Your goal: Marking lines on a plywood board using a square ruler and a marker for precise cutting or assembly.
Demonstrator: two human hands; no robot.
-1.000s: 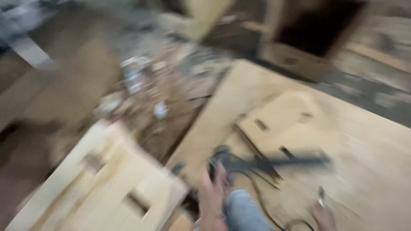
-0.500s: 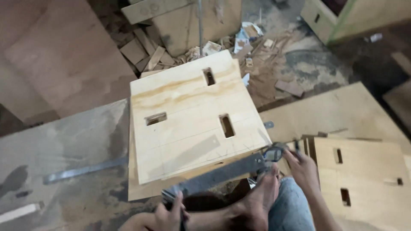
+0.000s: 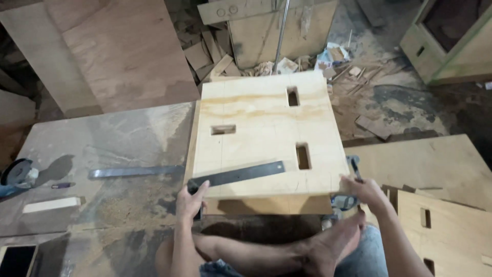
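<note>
A pale plywood panel (image 3: pixel 256 118) with three rectangular slots lies on top of another board in front of me. A dark metal ruler (image 3: pixel 241 174) lies slanted across the panel's near edge. My left hand (image 3: pixel 190 200) grips the ruler's left end at the panel's near left corner. My right hand (image 3: pixel 365 191) is at the near right corner, fingers closed on a thin pencil-like tool (image 3: pixel 354 168). My bare foot (image 3: pixel 328 246) and leg rest below the panel.
A second metal ruler (image 3: pixel 134 172) lies on the grey dusty work surface (image 3: pixel 102 143) to the left, with a small wood block (image 3: pixel 51 204) and an angle grinder (image 3: pixel 15 177) at the far left. More slotted panels (image 3: pixel 441 215) sit right. Wood scraps (image 3: pixel 215 56) lie behind.
The view has steadied and shifted left onto the slotted panel. The ruler now lies on the panel's near edge, with my left hand on its end and my right hand at the right corner.
</note>
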